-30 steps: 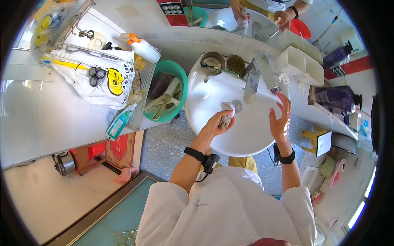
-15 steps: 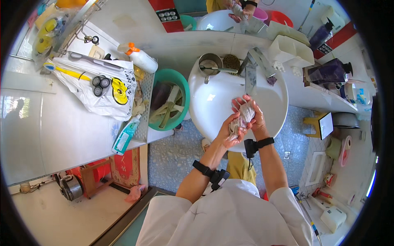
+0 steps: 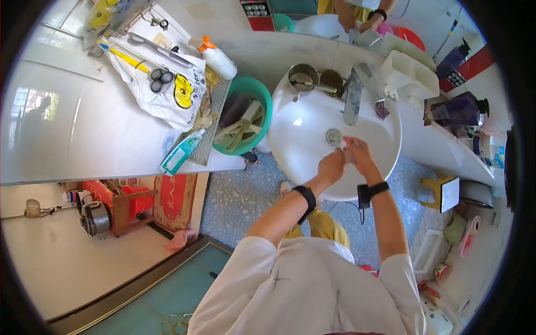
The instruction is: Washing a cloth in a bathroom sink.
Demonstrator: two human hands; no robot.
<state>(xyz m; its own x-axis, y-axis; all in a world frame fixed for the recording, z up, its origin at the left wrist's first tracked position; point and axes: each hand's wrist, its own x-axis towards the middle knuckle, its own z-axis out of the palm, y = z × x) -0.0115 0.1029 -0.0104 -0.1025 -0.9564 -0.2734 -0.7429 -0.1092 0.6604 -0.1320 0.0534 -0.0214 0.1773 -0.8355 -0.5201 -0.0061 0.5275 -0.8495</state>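
Over the white sink basin (image 3: 301,139) my two hands are close together. My left hand (image 3: 332,167) is closed in a fist, and my right hand (image 3: 360,153) is closed beside it. Between them a little of the wet whitish cloth (image 3: 348,156) shows; the rest is hidden in my grip. Beyond my hands lies the round drain (image 3: 333,137). The metal faucet (image 3: 352,103) stands at the back of the basin, with no water clearly visible from it.
A metal mug (image 3: 303,77) sits on the sink's back rim. To the left stand a green bucket (image 3: 267,114) and a shelf with a white plastic bag (image 3: 162,103), a spray bottle (image 3: 219,60) and a teal bottle (image 3: 182,152). A yellow stool (image 3: 431,190) is at right.
The cloth, openly visible before, is now mostly hidden between my closed hands. My hands have turned, with the left nearer to me. The view has shifted and tilted.
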